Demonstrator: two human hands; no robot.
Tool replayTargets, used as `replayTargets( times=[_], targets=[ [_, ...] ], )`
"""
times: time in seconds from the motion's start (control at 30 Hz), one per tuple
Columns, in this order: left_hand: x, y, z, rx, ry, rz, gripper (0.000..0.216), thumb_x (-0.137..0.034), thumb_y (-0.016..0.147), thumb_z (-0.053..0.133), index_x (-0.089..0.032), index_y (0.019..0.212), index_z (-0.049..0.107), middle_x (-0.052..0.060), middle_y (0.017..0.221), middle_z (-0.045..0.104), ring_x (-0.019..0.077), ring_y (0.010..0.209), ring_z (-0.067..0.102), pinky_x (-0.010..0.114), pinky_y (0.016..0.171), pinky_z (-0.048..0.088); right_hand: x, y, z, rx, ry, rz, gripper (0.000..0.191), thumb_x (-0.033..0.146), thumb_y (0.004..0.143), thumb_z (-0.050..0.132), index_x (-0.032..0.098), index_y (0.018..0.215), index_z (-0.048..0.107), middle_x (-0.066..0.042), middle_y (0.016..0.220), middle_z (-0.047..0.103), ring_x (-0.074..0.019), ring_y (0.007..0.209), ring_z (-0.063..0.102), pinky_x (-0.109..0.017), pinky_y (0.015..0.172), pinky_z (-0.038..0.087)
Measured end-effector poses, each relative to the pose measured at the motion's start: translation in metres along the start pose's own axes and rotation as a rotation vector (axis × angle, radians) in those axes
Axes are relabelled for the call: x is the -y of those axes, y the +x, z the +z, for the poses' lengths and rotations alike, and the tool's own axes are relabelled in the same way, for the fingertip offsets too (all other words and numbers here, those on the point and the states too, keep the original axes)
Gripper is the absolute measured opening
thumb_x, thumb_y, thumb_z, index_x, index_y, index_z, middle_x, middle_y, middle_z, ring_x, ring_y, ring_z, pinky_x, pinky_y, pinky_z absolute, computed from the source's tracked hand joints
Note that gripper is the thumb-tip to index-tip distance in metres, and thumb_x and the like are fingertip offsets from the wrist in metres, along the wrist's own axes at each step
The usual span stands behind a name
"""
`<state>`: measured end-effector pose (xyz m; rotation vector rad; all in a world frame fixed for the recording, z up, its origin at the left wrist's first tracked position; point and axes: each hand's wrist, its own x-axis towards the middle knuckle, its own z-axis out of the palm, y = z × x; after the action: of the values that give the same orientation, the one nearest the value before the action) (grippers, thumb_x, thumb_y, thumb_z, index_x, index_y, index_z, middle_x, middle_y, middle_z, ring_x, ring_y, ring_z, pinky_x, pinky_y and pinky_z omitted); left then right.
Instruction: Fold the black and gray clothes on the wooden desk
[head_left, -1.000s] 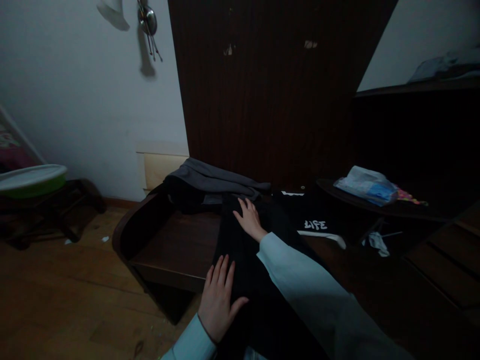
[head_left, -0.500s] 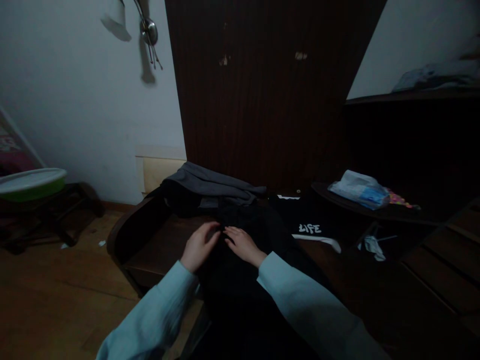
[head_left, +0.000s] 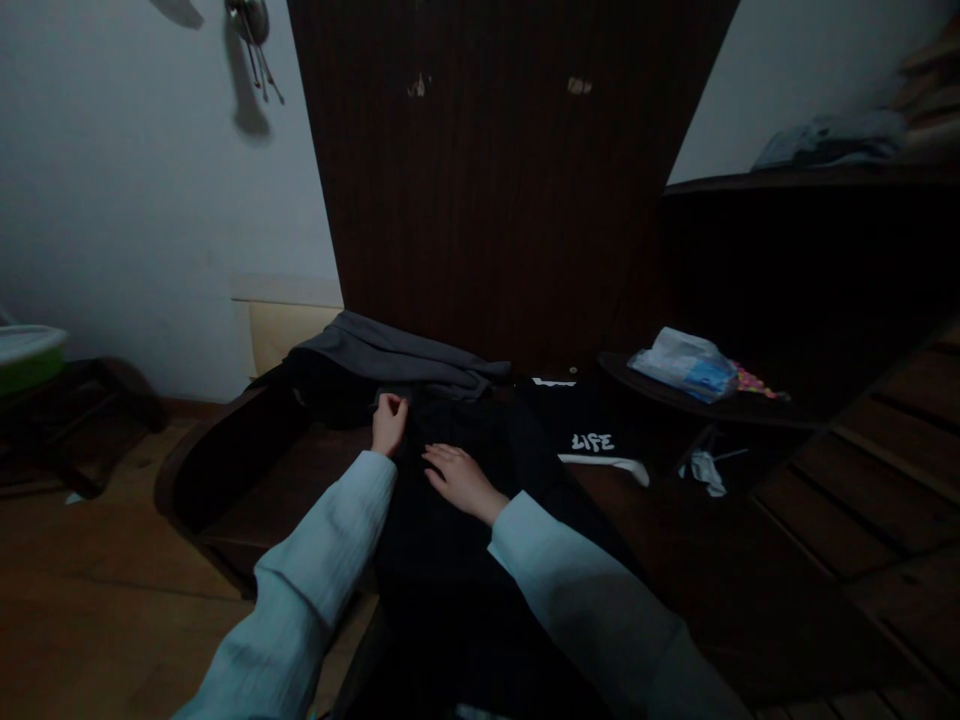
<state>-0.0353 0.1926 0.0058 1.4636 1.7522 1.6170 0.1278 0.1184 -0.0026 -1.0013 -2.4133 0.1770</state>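
Note:
A black garment [head_left: 450, 540] is spread over the dark wooden seat; its exact kind is lost in the shadow. At its far left edge my left hand [head_left: 390, 422] is closed, fingertips pinched on the cloth. My right hand [head_left: 461, 478] lies flat on the same garment, fingers stretched out, a little nearer and to the right. Behind them rests a grey garment [head_left: 397, 352], bunched along the back of the seat. To the right lies a folded black garment [head_left: 592, 412] with white lettering and a white edge.
A curved low shelf [head_left: 780, 415] on the right carries a plastic packet [head_left: 686, 365]. Folded clothes [head_left: 832, 138] are on the upper shelf. The seat's rounded arm [head_left: 187, 480] stands at the left. Further left, a green basin [head_left: 30, 360] sits on a dark stool.
My left hand has moved forward and away from the right one, and its fingers have closed on the cloth. My right hand stays flat. The view has shifted slightly right.

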Motion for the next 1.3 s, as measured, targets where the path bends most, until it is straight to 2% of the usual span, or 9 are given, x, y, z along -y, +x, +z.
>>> replayTargets(
  times=[0.13,0.23,0.4,0.63,0.77,0.9,0.97,1.13,1.3],
  targets=[
    [0.001,0.004,0.000,0.087,-0.197,-0.031,0.015,-0.034,0.069,0.049,-0.021,0.068,0.042,-0.002,0.071,0.055,0.0114,0.067,0.052,0.023,0.064,0.040,-0.001,0.000,0.001,-0.003,0.004,-0.011,0.030,0.020,0.081,0.046,0.013,0.108,0.059,-0.009,0.117,0.056,-0.0182,0.111,0.048,-0.033,0.096,0.036],
    [-0.004,0.004,-0.001,0.185,-0.286,-0.054,0.020,-0.040,0.068,0.049,-0.020,0.068,0.046,-0.002,0.071,0.056,0.0115,0.066,0.052,0.022,0.060,0.040,-0.002,-0.001,0.002,-0.010,0.005,-0.012,0.030,0.021,0.081,0.046,0.014,0.107,0.059,-0.009,0.117,0.056,-0.0180,0.111,0.049,-0.033,0.096,0.037],
    [-0.011,0.000,-0.003,0.326,-0.302,0.006,0.032,-0.047,0.069,0.050,-0.017,0.069,0.059,0.003,0.081,0.063,0.0186,0.086,0.055,0.028,0.078,0.040,-0.003,-0.001,0.004,-0.016,0.000,-0.013,0.030,0.021,0.081,0.046,0.013,0.108,0.058,-0.009,0.117,0.056,-0.0183,0.111,0.048,-0.033,0.096,0.036],
    [-0.012,0.001,-0.002,0.406,-0.314,-0.007,0.045,-0.051,0.073,0.043,-0.016,0.095,0.063,0.007,0.111,0.059,0.0226,0.107,0.049,0.034,0.093,0.034,-0.002,-0.001,0.002,-0.010,-0.006,-0.007,0.030,0.021,0.082,0.045,0.014,0.108,0.058,-0.008,0.118,0.056,-0.0182,0.111,0.048,-0.033,0.096,0.036],
    [-0.012,0.003,0.000,0.429,-0.314,0.025,0.040,-0.041,0.074,0.048,-0.019,0.105,0.060,0.005,0.121,0.053,0.0208,0.117,0.042,0.032,0.100,0.027,0.000,-0.001,-0.001,0.014,-0.002,0.001,0.031,0.020,0.082,0.044,0.013,0.109,0.058,-0.009,0.119,0.055,-0.0180,0.112,0.048,-0.033,0.097,0.035],
    [-0.014,0.005,-0.001,0.395,-0.268,-0.004,0.036,-0.032,0.071,0.052,-0.021,0.104,0.062,0.005,0.132,0.043,0.0213,0.125,0.032,0.033,0.102,0.021,-0.001,-0.001,-0.001,0.023,0.004,-0.003,0.031,0.021,0.083,0.043,0.013,0.110,0.057,-0.009,0.120,0.054,-0.0179,0.113,0.046,-0.034,0.097,0.035],
    [-0.016,0.004,-0.004,0.393,-0.284,-0.019,0.035,-0.032,0.071,0.052,-0.021,0.102,0.063,0.005,0.133,0.042,0.0221,0.125,0.031,0.034,0.101,0.023,-0.002,-0.001,0.000,0.026,0.008,-0.008,0.031,0.021,0.083,0.043,0.014,0.110,0.057,-0.009,0.120,0.054,-0.0178,0.113,0.047,-0.035,0.097,0.036],
    [-0.023,0.000,-0.008,0.440,-0.438,-0.042,0.037,-0.033,0.070,0.050,-0.018,0.101,0.063,0.006,0.123,0.052,0.0250,0.118,0.040,0.035,0.094,0.033,-0.004,-0.001,0.002,0.019,0.015,-0.011,0.031,0.021,0.082,0.045,0.015,0.109,0.057,-0.009,0.119,0.055,-0.0174,0.113,0.047,-0.034,0.097,0.036],
    [-0.022,0.000,-0.003,0.494,-0.504,-0.041,0.050,-0.032,0.069,0.052,-0.018,0.116,0.053,0.006,0.124,0.051,0.0238,0.117,0.042,0.033,0.095,0.032,-0.003,-0.001,0.001,0.015,0.023,-0.018,0.031,0.020,0.082,0.045,0.014,0.109,0.058,-0.009,0.119,0.055,-0.0174,0.113,0.046,-0.034,0.097,0.036]
  ],
)
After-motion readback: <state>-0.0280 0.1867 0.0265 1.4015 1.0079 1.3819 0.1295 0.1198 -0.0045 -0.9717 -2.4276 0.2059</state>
